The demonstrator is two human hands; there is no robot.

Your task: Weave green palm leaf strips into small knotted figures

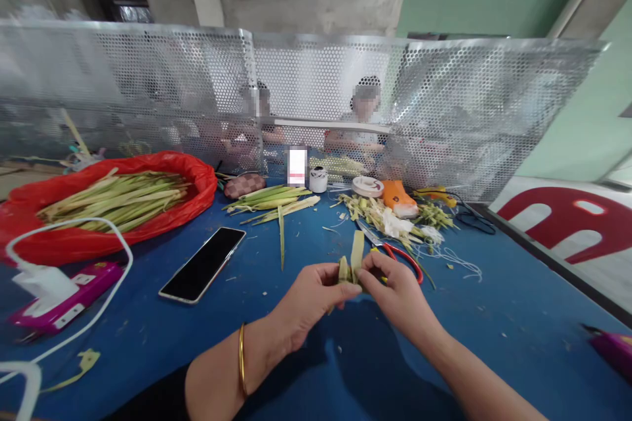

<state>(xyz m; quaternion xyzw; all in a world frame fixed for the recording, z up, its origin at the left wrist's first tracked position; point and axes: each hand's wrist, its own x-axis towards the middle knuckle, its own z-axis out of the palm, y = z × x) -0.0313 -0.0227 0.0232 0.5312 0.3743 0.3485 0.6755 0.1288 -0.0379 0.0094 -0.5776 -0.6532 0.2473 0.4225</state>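
Between my two hands, just above the blue table (296, 329), is a small piece of folded pale-green leaf strips (357, 250), with one flat end standing up. My left hand (320, 293) pinches its lower left part between thumb and fingers. From the other side, my right hand (388, 276) pinches the strip near its base; the fingertips of both hands almost meet. Red-handled scissors (402, 256) lie just beyond my right hand, their handles partly hidden by it. The lower part of the folded piece is covered by my fingers.
A red plastic bag (197, 174) of long leaf strips lies left, near a black phone (202, 266) and a purple power strip (74, 296) with a white cable. Leaf scraps (370, 210), a tape roll (368, 186) and an orange packet (399, 197) line the perforated metal screen (316, 72).
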